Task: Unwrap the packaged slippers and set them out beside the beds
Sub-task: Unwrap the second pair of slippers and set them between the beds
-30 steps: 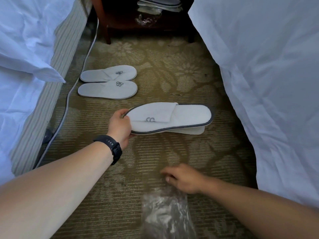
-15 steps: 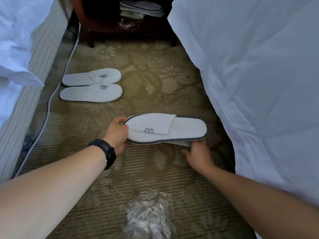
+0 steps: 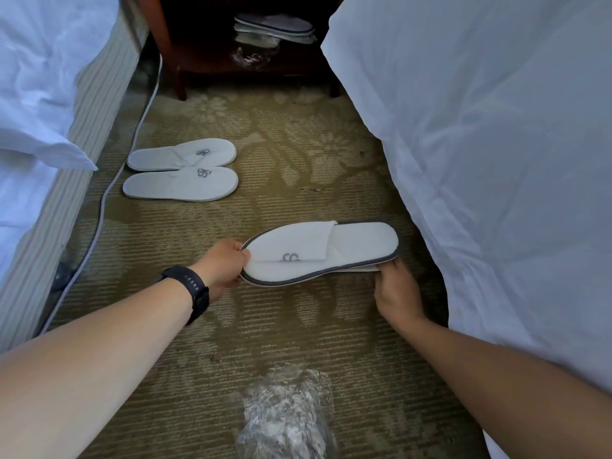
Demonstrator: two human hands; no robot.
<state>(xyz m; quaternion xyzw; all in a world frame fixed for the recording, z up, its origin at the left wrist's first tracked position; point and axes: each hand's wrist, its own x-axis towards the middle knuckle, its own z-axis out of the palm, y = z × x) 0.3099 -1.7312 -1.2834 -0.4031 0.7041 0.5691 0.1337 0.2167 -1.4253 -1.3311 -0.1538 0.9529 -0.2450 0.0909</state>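
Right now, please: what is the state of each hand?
Left hand: grips the toe end of the stacked slippers.
Right hand: holds their heel end, at the lower slipper.

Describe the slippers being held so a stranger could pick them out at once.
On the carpet aisle between the two beds, near the right bed, both hands hold a stacked pair of slippers: left hand at the toe, right hand at the heel. Unlike the laid-out pair by the left bed, these have a dark grey edge.

Left wrist: black band watch (image 3: 195, 290), strap ribbed
Forearms: bare, no sleeves in view
Right wrist: bare
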